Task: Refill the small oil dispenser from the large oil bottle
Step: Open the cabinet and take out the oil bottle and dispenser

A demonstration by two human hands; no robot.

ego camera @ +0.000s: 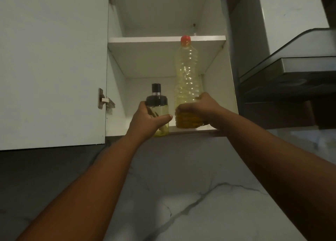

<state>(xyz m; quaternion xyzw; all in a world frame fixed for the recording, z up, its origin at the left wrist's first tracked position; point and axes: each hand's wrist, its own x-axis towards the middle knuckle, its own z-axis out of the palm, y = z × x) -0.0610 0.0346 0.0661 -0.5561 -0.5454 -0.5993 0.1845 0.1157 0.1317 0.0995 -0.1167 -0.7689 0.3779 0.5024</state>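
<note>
Seen from below, looking up into an open wall cabinet (169, 58), two bare arms reach to its lowest shelf. The left hand (145, 118) wraps around the small oil dispenser (157, 106), a clear jar with a black pump top and a shallow layer of pale oil; the fingers curl behind it and the thumb crosses its front, so it is firmly gripped. The right hand (197, 107) is clamped around the lower body of the large oil bottle (188, 80), a tall ribbed plastic bottle with a red cap (185, 39), only its bottom portion filled with darker oil. Both stand upright, just beside each other near the shelf's front lip; the dispenser's base looks at or slightly past that edge, and whether either is lifted is hard to tell. Holding each low on its body probably steadies them for bringing down together. The bottle's cap rises to the level of the upper shelf (145, 39), so it likely must come forward rather than up. The open door (52, 67) hangs to the left and a dark range hood (291, 73) juts out to the right, narrowing the way. Below lies a marble-patterned counter (181, 195), the likely pouring spot.
</note>
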